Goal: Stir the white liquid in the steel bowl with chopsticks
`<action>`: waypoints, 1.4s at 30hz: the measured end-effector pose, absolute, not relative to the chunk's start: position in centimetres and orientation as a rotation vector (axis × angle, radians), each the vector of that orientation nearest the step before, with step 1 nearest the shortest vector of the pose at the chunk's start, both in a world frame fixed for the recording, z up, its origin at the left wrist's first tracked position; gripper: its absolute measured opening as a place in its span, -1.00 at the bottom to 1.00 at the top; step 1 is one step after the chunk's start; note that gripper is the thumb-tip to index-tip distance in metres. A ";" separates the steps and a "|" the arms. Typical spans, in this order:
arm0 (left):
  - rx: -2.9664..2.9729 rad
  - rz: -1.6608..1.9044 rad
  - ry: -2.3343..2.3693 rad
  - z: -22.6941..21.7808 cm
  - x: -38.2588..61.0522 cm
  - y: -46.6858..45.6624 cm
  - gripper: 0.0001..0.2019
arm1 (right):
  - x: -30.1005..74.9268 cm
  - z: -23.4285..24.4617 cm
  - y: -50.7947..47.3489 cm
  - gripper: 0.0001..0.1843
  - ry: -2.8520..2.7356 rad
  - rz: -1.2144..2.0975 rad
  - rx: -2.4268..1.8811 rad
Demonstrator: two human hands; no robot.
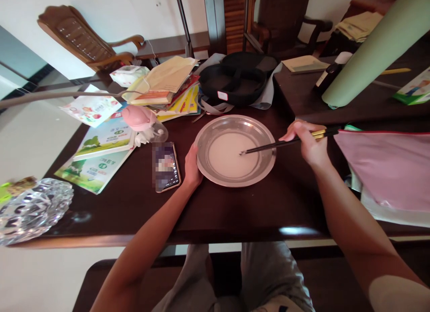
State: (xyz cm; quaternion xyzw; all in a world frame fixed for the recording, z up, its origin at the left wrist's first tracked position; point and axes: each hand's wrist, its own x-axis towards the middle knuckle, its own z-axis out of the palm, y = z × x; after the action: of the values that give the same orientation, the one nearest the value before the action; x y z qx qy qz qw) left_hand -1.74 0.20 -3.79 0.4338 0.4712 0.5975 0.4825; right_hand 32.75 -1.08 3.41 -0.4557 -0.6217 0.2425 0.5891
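A round metal basin [236, 181] stands on the dark table, with a whitish liquid [228, 157] covering its bottom. My left hand [192, 166] grips the basin's left rim, its fingers partly hidden against the outer wall. In my right hand [308, 142] is a pair of black chopsticks [268, 147] with gold bands, the fingers closed round them. Their tips reach over the right rim into the liquid near the middle. To the left of my left hand lies a phone [166, 166] with its screen lit and partly blurred out.
Left of the basin are a pink-lidded bottle [141, 119], booklets [101, 155] and a cut-glass dish [36, 209]. Books [168, 81] and a black bag [235, 81] sit behind it. A pink zip pouch [386, 168] lies right, below a green cylinder [372, 52].
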 end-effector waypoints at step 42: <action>1.017 1.459 1.163 -3.4 -1.6 0.0 -0.46 | 32.8 3.4 -0.9 -0.38 -1.476 0.521 -1.087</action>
State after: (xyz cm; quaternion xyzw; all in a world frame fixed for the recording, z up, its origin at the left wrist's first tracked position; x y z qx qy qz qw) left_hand -1.58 0.00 -3.41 0.4182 0.4783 0.5996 0.4867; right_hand 32.82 -0.92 3.41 -0.4649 -0.6313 0.2227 0.5794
